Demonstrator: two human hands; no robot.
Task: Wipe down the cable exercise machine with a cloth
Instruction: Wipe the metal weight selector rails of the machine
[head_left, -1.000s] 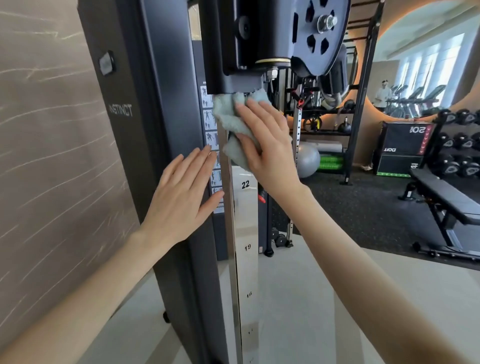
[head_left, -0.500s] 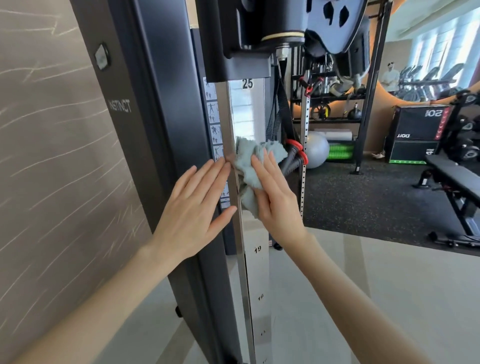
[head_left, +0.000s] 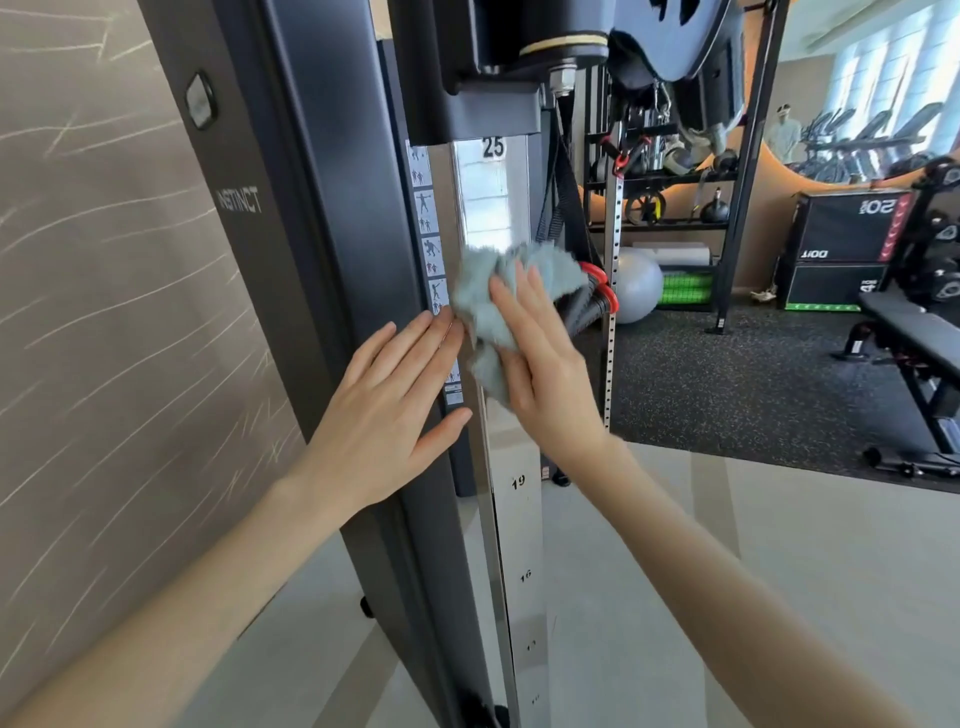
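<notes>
The cable machine's dark upright column (head_left: 332, 218) stands in front of me, with a shiny numbered chrome rail (head_left: 514, 519) beside it and the black pulley carriage (head_left: 483, 67) above. My right hand (head_left: 545, 364) presses a pale blue-grey cloth (head_left: 493, 296) flat against the rail, a little below the number 25. My left hand (head_left: 395, 410) rests flat with straight fingers on the column's edge, right next to the cloth.
A brown textured wall (head_left: 104, 312) is on the left. Behind the rail hang black straps with red rings (head_left: 597, 296). A storage rack (head_left: 670, 208) with a grey ball, black plyo boxes (head_left: 841, 249) and a weight bench (head_left: 914, 343) stand to the right.
My right hand has wiped the cloth down the rail from just under the carriage to below the number 25. The left hand has stayed flat on the column.
</notes>
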